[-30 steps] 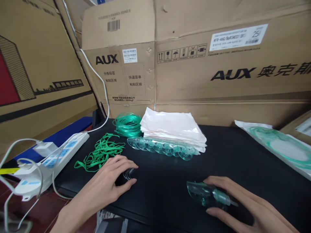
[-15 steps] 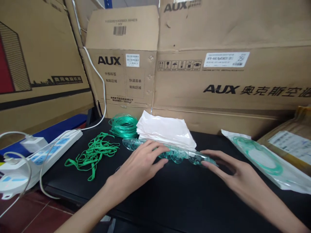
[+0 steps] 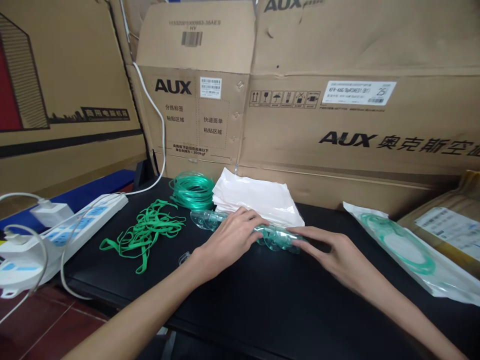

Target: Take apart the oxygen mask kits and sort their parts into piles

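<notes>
Ideally, light, even pressure keeps the row of clear green masks (image 3: 278,239), just below frame centre, aligned; the right hand (image 3: 333,247) has its fingers narrowed on one end; whether the left hand (image 3: 233,235) grips, I cannot tell.

1. Left carton (image 3: 86,60): 商用电脑机箱 on a black strip.
2. Middle cardboard panel (image 3: 187,107): big AUX, HY, 分拣标签, 快递面单, 粘贴区域, 300kgf.
3. Right cardboard panel (image 3: 420,110): AUX twice, 奥克斯空, plus up-arrow, glass, umbrella icons.
4. Its white sticker (image 3: 359,93): KFR-46G-something, 25.
</notes>
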The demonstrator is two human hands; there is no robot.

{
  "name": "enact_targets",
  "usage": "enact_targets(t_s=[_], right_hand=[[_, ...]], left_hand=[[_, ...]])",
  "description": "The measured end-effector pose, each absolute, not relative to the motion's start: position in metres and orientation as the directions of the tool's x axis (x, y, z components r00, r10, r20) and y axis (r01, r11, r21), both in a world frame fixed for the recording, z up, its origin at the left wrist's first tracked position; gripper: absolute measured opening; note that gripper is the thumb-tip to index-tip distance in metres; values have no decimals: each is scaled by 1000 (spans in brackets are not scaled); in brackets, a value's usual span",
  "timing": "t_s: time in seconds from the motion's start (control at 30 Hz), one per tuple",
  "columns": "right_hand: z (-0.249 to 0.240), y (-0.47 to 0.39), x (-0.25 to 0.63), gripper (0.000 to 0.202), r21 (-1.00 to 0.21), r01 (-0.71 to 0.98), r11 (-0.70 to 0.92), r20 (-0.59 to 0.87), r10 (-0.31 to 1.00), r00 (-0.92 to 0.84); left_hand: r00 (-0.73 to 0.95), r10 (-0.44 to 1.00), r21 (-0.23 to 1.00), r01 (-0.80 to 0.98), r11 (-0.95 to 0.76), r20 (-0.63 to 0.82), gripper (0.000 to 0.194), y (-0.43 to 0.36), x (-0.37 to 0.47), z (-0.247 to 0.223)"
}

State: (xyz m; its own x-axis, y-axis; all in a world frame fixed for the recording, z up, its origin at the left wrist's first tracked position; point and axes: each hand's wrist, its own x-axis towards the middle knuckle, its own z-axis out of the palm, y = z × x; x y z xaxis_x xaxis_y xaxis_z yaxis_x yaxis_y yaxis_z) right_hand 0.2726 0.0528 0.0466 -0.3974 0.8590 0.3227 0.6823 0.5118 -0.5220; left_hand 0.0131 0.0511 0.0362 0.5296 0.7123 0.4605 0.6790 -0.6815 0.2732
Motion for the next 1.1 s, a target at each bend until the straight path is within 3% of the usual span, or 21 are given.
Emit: enact_targets(t_s=[0.23, 0.47, 0.63, 0.73, 0.8, 0.9, 1.1], right_hand=[[40, 54, 267, 35, -451, 735, 507, 317, 860, -399], [44, 40, 268, 39, -297, 786, 542, 385, 821, -421], [54, 69, 336, 50, -144, 943, 301, 470, 859, -202], [49, 97, 387, 55, -49, 997, 65, 470, 882, -34], [40, 111, 411, 48, -14, 999, -39, 458, 888, 41], [29, 119, 428, 29, 11, 999, -53, 443, 896, 43], [57, 103, 434, 27, -16, 1000, 21, 470, 883, -10]], left_hand=[[527, 711, 278, 675, -683, 467, 23, 53, 12, 34], [517, 697, 284, 663, -693, 497, 23, 54, 12, 30], [451, 684, 306, 657, -689, 573, 32, 53, 15, 31], [394, 656, 321, 639, -699, 643, 26, 52, 17, 32], [387, 635, 322, 619, -716, 669, 22, 52, 18, 32], [384, 606, 321, 589, -742, 696, 20, 53, 18, 31], [302, 589, 395, 510, -764, 750, 20, 53, 15, 34]])
